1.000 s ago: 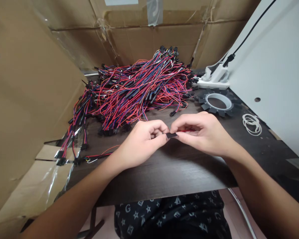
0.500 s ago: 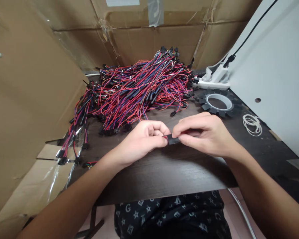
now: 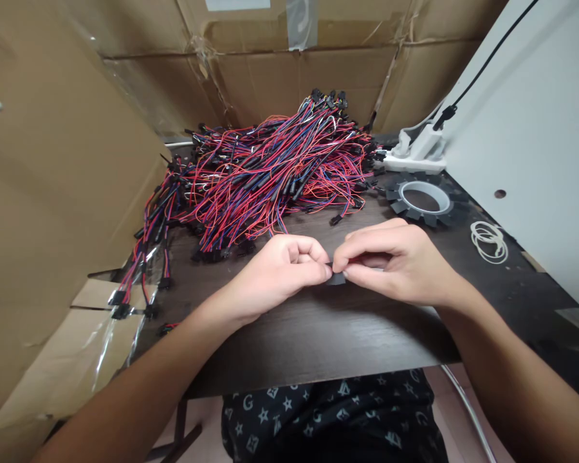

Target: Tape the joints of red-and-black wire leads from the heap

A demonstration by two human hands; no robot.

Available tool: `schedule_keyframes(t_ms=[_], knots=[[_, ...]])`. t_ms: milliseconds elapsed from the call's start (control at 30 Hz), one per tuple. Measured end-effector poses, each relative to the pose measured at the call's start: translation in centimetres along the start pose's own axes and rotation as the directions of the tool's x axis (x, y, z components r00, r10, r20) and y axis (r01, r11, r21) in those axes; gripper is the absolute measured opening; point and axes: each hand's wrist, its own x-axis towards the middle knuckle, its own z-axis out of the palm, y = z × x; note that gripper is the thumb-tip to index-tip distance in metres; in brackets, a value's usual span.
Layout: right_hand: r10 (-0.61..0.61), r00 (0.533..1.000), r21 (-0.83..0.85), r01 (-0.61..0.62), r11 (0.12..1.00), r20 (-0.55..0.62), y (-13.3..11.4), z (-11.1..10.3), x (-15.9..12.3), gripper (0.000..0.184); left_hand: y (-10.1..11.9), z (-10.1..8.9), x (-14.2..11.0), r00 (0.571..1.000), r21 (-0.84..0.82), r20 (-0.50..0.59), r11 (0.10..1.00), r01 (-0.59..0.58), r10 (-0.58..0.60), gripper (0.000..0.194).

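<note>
A small piece of black tape shows between my two hands, low over the front of the table. My left hand is closed, with its thumb and forefinger pinching at the left end of the tape. The wires gripped there are now hidden by the fingers. Close beside it, my right hand pinches the tape's upper right part with thumb and fingertips. The fingertips of both hands nearly touch. Beyond them lies a large heap of red and blue wire harnesses with black connectors.
A tape roll with black strips around its rim lies at the right. Near it are a coiled pale cord and a white power strip. More harnesses hang at the left. Cardboard and a white panel enclose the table.
Both hands have stayed nearly in place. My left fingertips have shifted slightly right, covering the red wires seen before, and the black tape now shows lower, beneath the fingertips.
</note>
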Motion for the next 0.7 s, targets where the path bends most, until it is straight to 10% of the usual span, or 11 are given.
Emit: schedule_keyframes(t_ms=[700], knots=[[0.094,0.995,0.013,-0.094,0.996,-0.029,-0.17,-0.12,-0.34,0.009,-0.29,0.16,-0.05,0.952,0.387,-0.146,0.901,-0.195,0.269,0.013]])
